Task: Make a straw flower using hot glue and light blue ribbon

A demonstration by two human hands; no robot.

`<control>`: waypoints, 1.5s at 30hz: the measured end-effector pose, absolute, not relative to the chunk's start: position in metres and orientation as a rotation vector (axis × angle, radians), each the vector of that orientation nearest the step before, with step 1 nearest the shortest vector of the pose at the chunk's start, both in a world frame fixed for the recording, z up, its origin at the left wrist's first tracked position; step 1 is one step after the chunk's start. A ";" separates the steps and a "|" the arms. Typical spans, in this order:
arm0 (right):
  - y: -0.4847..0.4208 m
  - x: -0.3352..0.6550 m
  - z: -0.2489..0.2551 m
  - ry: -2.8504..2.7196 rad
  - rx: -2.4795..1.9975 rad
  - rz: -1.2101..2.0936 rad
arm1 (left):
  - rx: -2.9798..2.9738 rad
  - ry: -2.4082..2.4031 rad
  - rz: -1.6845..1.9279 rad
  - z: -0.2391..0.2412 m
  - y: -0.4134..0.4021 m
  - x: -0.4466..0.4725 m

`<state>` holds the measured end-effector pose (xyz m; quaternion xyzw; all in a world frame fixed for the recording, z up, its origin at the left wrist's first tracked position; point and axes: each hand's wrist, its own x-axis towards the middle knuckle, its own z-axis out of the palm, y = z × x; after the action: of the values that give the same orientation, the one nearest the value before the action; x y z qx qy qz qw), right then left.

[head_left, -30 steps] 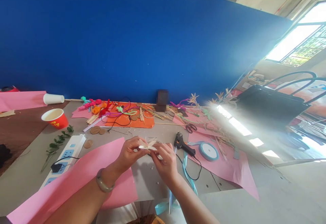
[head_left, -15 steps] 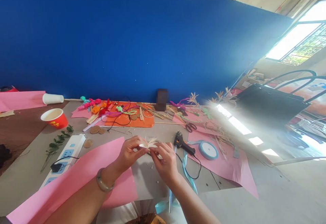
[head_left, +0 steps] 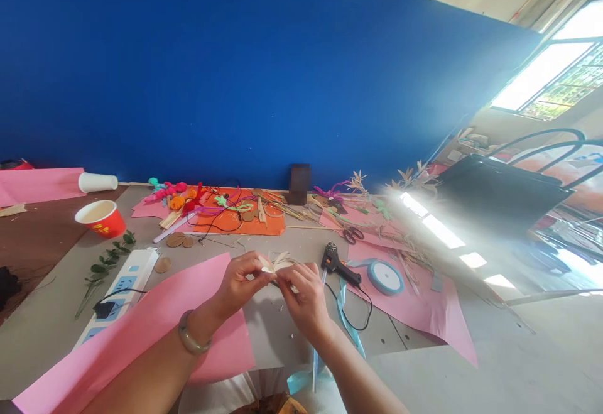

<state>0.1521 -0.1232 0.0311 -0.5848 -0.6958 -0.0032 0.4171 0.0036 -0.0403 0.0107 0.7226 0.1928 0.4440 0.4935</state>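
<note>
Petals (head_left: pixel 279 262) sit between both hands, just above the table (head_left: pixel 273 338); left hand (head_left: pixel 244 281) pinches them, thumb against fingertips, right hand (head_left: pixel 306 291) pinches at the other side, exact contact hidden. Glue gun (head_left: pixel 342 267) lies just right of the right hand, its cord looping near that forearm; blue ribbon (head_left: pixel 346 320) runs beside it too. Ribbon roll (head_left: pixel 385 277) on pink paper farther right, scissors (head_left: pixel 353 235) behind the gun. Left forearm is over a large pink sheet (head_left: pixel 221 338), which partly covers the power strip (head_left: pixel 127 282). Green sprig (head_left: pixel 106 266) and upright red cup (head_left: pixel 104 222) beyond that; white cup (head_left: pixel 98 183) on its side. Back edge: cluttered orange sheet (head_left: pixel 271 225), dark block (head_left: pixel 300 185). Tabletop is grey, brown surface (head_left: pixel 42 238) adjoining at left. Blue panel (head_left: pixel 264 75) behind, bright window (head_left: pixel 551 68) far right, glare near the panel's right end.
</note>
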 end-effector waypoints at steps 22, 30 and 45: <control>-0.127 0.151 0.034 -1.629 -1.538 -0.008 | 1.591 0.559 0.999 -0.001 -0.040 0.005; -0.129 0.140 0.040 -1.405 -1.536 0.031 | 1.782 0.562 1.148 0.002 -0.041 0.005; -0.124 0.135 0.046 -1.376 -1.514 0.166 | 1.858 0.451 1.191 0.002 -0.040 0.007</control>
<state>0.1351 -0.1240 0.0461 -0.6310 -0.5733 0.0690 0.5181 0.0065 -0.0397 0.0017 0.7446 0.1807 0.4775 0.4300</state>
